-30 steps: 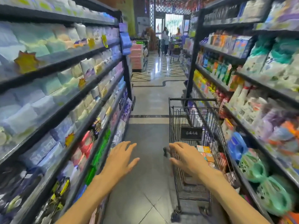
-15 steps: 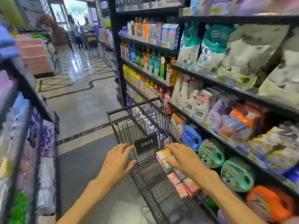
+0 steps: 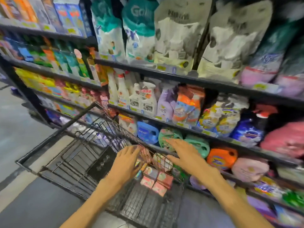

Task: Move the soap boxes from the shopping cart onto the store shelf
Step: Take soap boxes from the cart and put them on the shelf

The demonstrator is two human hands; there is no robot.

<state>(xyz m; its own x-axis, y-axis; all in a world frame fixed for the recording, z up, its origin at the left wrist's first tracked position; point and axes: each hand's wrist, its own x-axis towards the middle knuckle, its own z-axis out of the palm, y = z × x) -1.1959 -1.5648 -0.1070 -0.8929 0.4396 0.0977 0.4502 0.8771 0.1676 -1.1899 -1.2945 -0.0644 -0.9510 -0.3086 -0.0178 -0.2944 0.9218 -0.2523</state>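
The round orange plastic detergent jug (image 3: 221, 159), on the shelf level just right of the black wire shopping cart (image 3: 92, 155), reads "Tide". Far above that jug, the teal-and-white bag (image 3: 139, 28) shows "Go", the remainder blurred. Other labels are unreadable.

Soap boxes (image 3: 156, 180) in wire cart (image 3: 69, 163)

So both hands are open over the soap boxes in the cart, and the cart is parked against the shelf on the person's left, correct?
Not quite: in the head view the shelf is on the person's right. The left hand and right hand are open over the soap boxes in the cart.
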